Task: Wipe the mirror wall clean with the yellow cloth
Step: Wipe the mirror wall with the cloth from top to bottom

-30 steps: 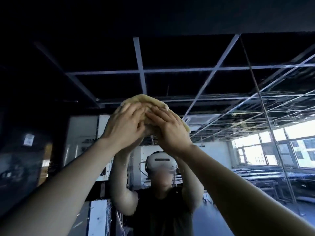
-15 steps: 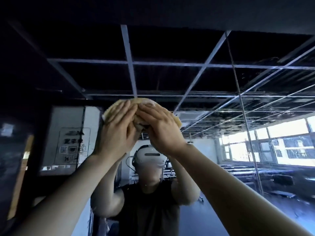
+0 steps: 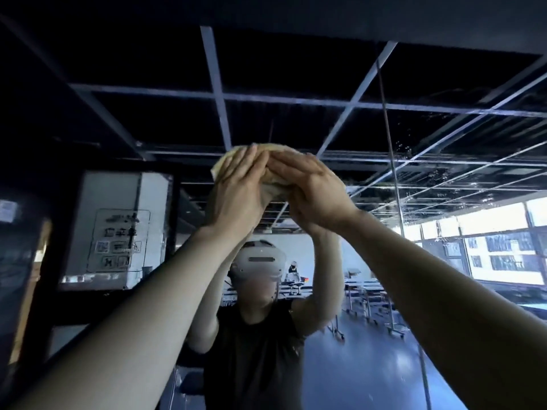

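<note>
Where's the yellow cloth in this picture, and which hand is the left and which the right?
yellow cloth (image 3: pixel 273 187): head view, on the shadowed fold showing between the two hands.
left hand (image 3: pixel 236 196): head view, on the back of the hand.
right hand (image 3: pixel 316 193): head view, on the back of the hand.

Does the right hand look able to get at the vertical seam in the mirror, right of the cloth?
Probably yes. The right hand presses the yellow cloth on the mirror wall, and the seam runs just to its right on the same glass, with nothing between them.
</note>
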